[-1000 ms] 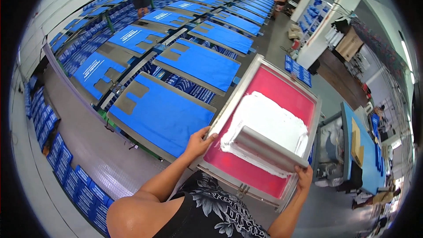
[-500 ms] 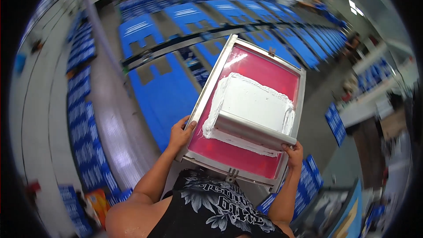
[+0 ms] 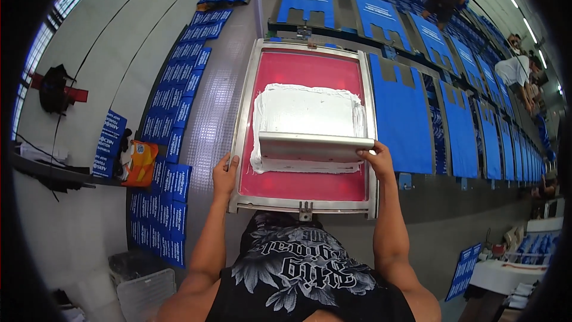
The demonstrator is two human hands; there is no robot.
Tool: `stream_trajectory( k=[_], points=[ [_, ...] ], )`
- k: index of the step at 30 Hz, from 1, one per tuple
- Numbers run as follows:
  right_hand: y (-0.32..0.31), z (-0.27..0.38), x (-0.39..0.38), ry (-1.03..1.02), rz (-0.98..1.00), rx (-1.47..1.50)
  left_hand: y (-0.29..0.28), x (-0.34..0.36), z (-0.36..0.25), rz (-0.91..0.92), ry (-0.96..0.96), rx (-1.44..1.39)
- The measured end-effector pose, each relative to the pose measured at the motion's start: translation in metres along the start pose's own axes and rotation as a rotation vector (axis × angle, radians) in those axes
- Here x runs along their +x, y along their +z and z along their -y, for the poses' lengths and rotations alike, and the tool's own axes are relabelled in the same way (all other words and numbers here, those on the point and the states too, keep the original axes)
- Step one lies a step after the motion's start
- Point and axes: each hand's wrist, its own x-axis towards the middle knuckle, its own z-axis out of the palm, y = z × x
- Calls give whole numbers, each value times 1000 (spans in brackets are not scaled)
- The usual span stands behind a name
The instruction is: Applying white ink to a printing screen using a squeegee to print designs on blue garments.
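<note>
The two hands are well apart, one on each side of a framed screen. The left hand (image 3: 225, 174) is clamped on the left rail of the metal frame (image 3: 243, 125), near its lower corner, thumb over the top; the fingers beneath are mostly hidden. The right hand (image 3: 379, 160) pinches the right end of a long metal bar (image 3: 316, 146), thumb and fingers closed on it beside the right rail; whether it also bears the frame's weight, I cannot tell.

The frame is in front of the person's torso, a small clamp (image 3: 305, 210) at the middle of its near edge. Within it, the bar lies crosswise over white paste (image 3: 307, 107) spread on the red mesh (image 3: 310, 188), most of the paste on the bar's far side. Just right of the frame is a flat blue piece (image 3: 402, 119).
</note>
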Motion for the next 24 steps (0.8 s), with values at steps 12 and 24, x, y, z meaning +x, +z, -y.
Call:
stream_trajectory(
  k=[12, 24],
  points=[
    [12, 12, 79, 78, -6, -161, 21, 108, 17, 28, 194, 81],
    [4, 39, 73, 31, 23, -84, 29, 67, -47, 96, -27, 16]
  ],
)
